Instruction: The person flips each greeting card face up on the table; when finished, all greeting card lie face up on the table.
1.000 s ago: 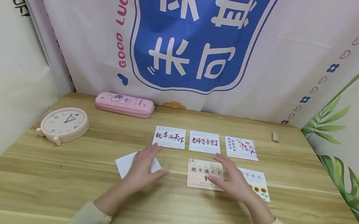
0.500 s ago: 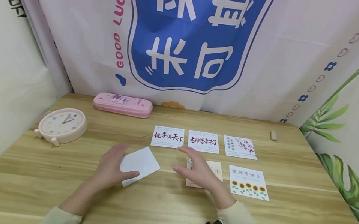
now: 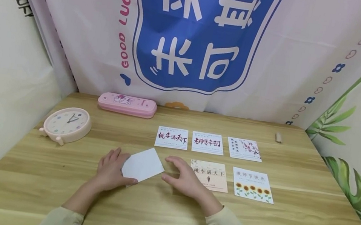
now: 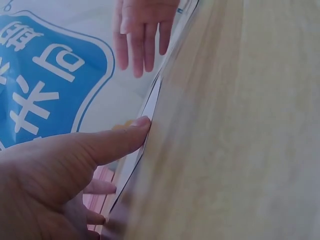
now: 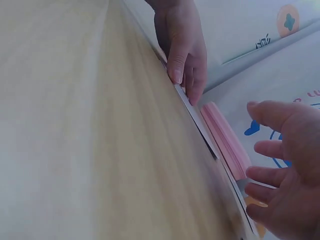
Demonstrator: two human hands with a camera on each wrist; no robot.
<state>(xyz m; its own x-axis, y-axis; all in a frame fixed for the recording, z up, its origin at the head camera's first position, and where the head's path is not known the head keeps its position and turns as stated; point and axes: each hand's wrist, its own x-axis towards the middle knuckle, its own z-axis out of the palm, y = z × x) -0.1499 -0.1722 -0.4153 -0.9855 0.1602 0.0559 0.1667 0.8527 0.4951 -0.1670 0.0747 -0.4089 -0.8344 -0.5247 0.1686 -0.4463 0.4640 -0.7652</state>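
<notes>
A white card, its blank side up, lies turned at an angle on the left of the table. My left hand holds it by the left side, thumb on the near edge and fingers along the far one. In the left wrist view the thumb sits on the thin edge of the card. My right hand hovers by the card's right corner, thumb and fingers spread with nothing between them. Behind this hand lies a peach card with dark lettering, its left edge partly covered by the fingers.
Three printed cards, one with red lettering, a second like it and one with blossoms, form a row behind. A sunflower card lies at right. A pink pencil case, a round clock and a small eraser-like piece stand farther out.
Both hands have moved left. The left hand has shifted to the white card's left side and taken hold; the card has turned. The right hand has left the peach and sunflower cards for the white card's corner.
</notes>
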